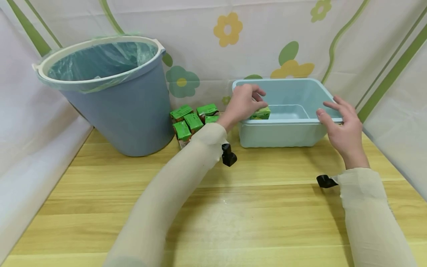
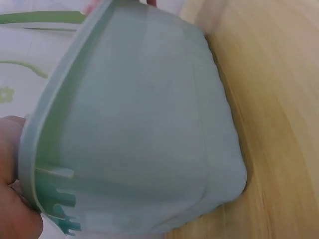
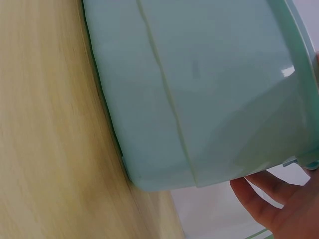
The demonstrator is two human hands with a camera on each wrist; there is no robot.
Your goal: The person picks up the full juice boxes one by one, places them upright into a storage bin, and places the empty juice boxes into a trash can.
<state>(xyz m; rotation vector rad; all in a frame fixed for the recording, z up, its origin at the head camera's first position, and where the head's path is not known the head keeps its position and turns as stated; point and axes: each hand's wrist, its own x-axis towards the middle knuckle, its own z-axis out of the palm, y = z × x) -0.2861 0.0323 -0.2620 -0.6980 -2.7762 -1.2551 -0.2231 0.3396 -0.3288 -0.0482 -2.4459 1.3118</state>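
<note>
My left hand (image 1: pixel 245 102) reaches over the left end of a light blue plastic basin (image 1: pixel 283 134). Beneath its thumb, inside the basin, sits a small green drink carton (image 1: pixel 261 113), partly hidden by the front rim. The thumb and forefinger are apart, with nothing visible between them. My right hand (image 1: pixel 348 129) holds the basin's front right corner, thumb and some fingers over the rim. In the right wrist view, other fingers (image 3: pixel 254 199) lie along the outer wall. The left wrist view shows the basin's outer side, with part of the left hand (image 2: pixel 17 184) at its rim.
Several green-topped cartons (image 1: pixel 193 122) stand grouped left of the basin. A large blue bucket (image 1: pixel 123 115) with a clear liner stands farther left. All rest on a wooden table (image 1: pixel 233 207), backed by a white flowered curtain (image 1: pixel 197 44).
</note>
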